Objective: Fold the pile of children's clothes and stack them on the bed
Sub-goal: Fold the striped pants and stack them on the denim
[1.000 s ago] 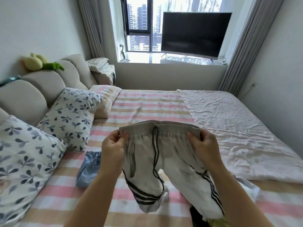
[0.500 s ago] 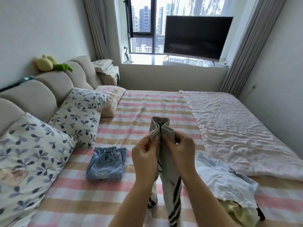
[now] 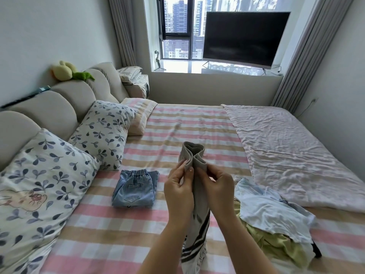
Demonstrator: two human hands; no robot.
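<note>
Hands first: two of them, both raised at the lower middle of the frame, with bare forearms coming up from the bottom edge. The left hand [image 3: 178, 191] pinches one side of a waistband between thumb and fingertips. The right hand [image 3: 216, 186] pinches the other side the same way, its fingers curled, and the two hands sit close together, almost touching.

Between them hangs one pair of striped trousers [image 3: 194, 230], held up above the bed [image 3: 177, 125]. The pale grey waistband is doubled over, so its top edge forms two loops side by side just above the fingertips. The cloth drops straight down between the wrists, off-white with dark stripes near the bottom, and its lower end reaches the bottom edge of the frame.

One folded pair of denim shorts [image 3: 135, 189] lies flat on the pink, tan and white striped sheet, just left of the left hand, with its elastic waist toward the window. One loose pile of clothes [image 3: 272, 214] lies at the lower right, with a white piece on top and yellow-green cloth under it.

Two leaf-print pillows [image 3: 102, 133] lean against the padded headboard [image 3: 59, 107] on the left, with one striped pillow [image 3: 138, 115] beyond them. One pink blanket [image 3: 286, 151] covers the right side of the bed. One television [image 3: 243, 38] stands at the window, upper right.
</note>
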